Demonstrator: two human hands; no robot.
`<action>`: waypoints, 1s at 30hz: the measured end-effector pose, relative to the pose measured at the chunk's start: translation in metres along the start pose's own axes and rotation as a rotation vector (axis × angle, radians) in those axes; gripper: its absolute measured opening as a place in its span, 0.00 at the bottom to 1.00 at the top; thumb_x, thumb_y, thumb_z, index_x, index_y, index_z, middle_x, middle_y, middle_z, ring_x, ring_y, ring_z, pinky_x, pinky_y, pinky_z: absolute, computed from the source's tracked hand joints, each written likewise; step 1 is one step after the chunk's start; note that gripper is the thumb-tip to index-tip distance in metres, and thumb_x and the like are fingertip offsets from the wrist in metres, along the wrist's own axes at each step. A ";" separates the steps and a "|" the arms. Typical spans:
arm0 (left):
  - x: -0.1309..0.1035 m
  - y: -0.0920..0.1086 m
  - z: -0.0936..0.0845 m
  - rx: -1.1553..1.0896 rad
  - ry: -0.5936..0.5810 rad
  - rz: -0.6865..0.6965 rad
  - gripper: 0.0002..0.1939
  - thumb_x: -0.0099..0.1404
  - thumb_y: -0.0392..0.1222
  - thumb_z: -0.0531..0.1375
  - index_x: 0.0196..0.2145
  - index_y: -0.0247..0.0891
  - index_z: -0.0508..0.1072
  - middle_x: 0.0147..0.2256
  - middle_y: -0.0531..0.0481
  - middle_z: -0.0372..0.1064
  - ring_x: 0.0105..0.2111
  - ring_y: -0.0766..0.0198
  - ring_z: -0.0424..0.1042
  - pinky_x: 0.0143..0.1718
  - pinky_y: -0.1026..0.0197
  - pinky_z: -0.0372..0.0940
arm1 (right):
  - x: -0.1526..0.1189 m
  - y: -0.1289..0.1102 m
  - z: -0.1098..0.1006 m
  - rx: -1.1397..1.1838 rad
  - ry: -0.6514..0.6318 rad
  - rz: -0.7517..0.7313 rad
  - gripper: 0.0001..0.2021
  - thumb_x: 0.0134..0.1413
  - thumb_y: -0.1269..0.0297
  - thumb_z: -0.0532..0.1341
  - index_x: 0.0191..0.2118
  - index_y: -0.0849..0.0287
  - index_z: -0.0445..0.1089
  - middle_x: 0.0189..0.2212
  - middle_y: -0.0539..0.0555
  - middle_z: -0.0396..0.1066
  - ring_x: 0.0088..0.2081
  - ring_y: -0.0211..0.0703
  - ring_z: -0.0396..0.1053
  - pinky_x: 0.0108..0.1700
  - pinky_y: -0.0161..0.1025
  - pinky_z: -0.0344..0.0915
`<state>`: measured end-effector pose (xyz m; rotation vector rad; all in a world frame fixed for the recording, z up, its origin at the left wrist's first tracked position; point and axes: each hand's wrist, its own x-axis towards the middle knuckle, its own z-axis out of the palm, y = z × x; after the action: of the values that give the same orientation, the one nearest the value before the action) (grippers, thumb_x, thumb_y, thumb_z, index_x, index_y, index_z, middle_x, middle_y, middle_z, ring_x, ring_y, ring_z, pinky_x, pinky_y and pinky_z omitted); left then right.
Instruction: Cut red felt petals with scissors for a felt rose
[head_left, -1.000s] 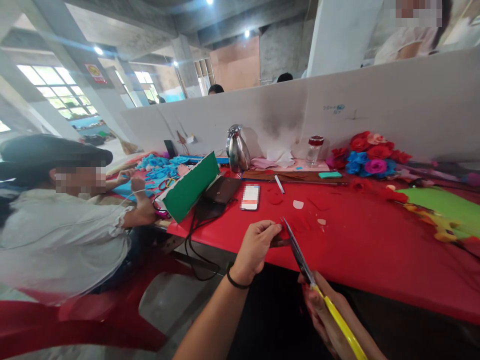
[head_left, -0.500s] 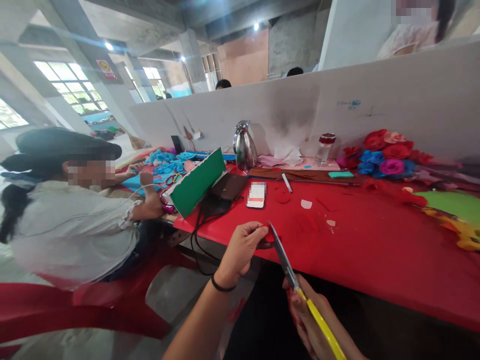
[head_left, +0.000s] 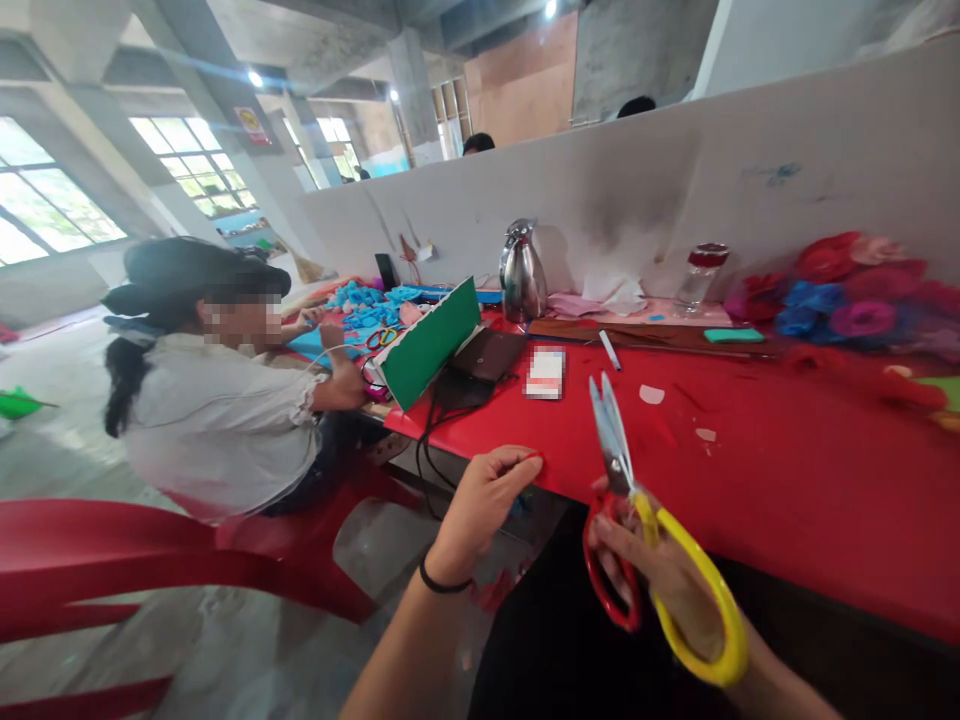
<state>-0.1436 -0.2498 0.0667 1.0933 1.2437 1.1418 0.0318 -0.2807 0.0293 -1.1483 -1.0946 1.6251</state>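
My left hand (head_left: 491, 492), with a black band at the wrist, is closed in a pinch near the table's front edge. A small bit of red material (head_left: 534, 458) shows at its fingertips, mostly hidden by them. To its right, my right hand (head_left: 660, 560) holds scissors (head_left: 616, 440) by one red and one yellow handle. The blades point up and away from me, slightly parted, and do not touch my left hand. Beyond the hands, a phone (head_left: 544, 374), a white marker (head_left: 610, 351) and a pale scrap (head_left: 652, 395) lie on the red table (head_left: 787, 480).
A person (head_left: 217, 420) sits at the left beside a green board (head_left: 431, 345). Behind stand a steel jug (head_left: 523, 272) and a lidded glass jar (head_left: 702, 280). Paper flowers (head_left: 862, 290) lie at the right. A red chair (head_left: 285, 550) stands at lower left.
The scissors have moved away from my left fingertips, and their blades and handles have spread a little. The view has turned slightly left. Less red material shows at my left hand.
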 end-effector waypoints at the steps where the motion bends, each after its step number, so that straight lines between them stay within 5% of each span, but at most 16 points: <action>1: 0.001 0.000 0.009 0.003 -0.027 0.033 0.10 0.53 0.47 0.64 0.24 0.36 0.76 0.29 0.50 0.71 0.31 0.65 0.66 0.35 0.65 0.59 | 0.005 -0.008 -0.004 -0.019 0.037 -0.072 0.30 0.41 0.46 0.68 0.45 0.56 0.58 0.18 0.42 0.65 0.13 0.33 0.60 0.14 0.31 0.58; 8: -0.003 -0.001 0.054 -0.188 -0.209 0.019 0.13 0.54 0.48 0.64 0.27 0.34 0.77 0.26 0.49 0.70 0.26 0.67 0.66 0.31 0.64 0.61 | 0.014 -0.019 -0.007 0.139 0.160 -0.216 0.24 0.42 0.58 0.70 0.42 0.56 0.58 0.22 0.42 0.65 0.22 0.36 0.68 0.23 0.32 0.65; 18: -0.014 -0.027 0.087 -0.615 -0.032 -0.159 0.15 0.48 0.48 0.69 0.28 0.32 0.76 0.17 0.55 0.64 0.17 0.72 0.60 0.20 0.67 0.56 | 0.012 -0.007 -0.006 0.155 0.292 -0.240 0.24 0.42 0.56 0.70 0.42 0.54 0.59 0.24 0.44 0.67 0.22 0.36 0.67 0.23 0.34 0.65; 24: -0.009 -0.016 0.076 -0.494 0.069 -0.098 0.14 0.46 0.46 0.71 0.25 0.33 0.78 0.24 0.48 0.74 0.26 0.68 0.70 0.30 0.67 0.63 | -0.001 -0.012 -0.033 -0.195 0.248 -0.205 0.22 0.50 0.45 0.62 0.44 0.55 0.62 0.20 0.44 0.64 0.18 0.37 0.63 0.19 0.34 0.63; 27: -0.006 -0.006 0.063 -0.400 0.085 -0.085 0.15 0.45 0.48 0.71 0.26 0.33 0.79 0.24 0.46 0.74 0.27 0.65 0.72 0.31 0.65 0.64 | -0.012 -0.012 -0.062 -0.540 0.176 -0.294 0.25 0.48 0.47 0.63 0.49 0.53 0.63 0.35 0.54 0.72 0.35 0.47 0.72 0.36 0.40 0.71; 30: -0.006 0.000 0.055 -0.334 0.053 -0.073 0.15 0.46 0.48 0.71 0.26 0.32 0.79 0.23 0.47 0.74 0.26 0.66 0.71 0.30 0.64 0.63 | -0.019 -0.013 -0.084 -0.855 0.127 -0.326 0.28 0.44 0.50 0.66 0.52 0.53 0.63 0.45 0.59 0.71 0.45 0.54 0.71 0.44 0.46 0.70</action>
<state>-0.0888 -0.2554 0.0694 0.7666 1.0759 1.2746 0.1190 -0.2798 0.0292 -1.4615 -1.8563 0.8052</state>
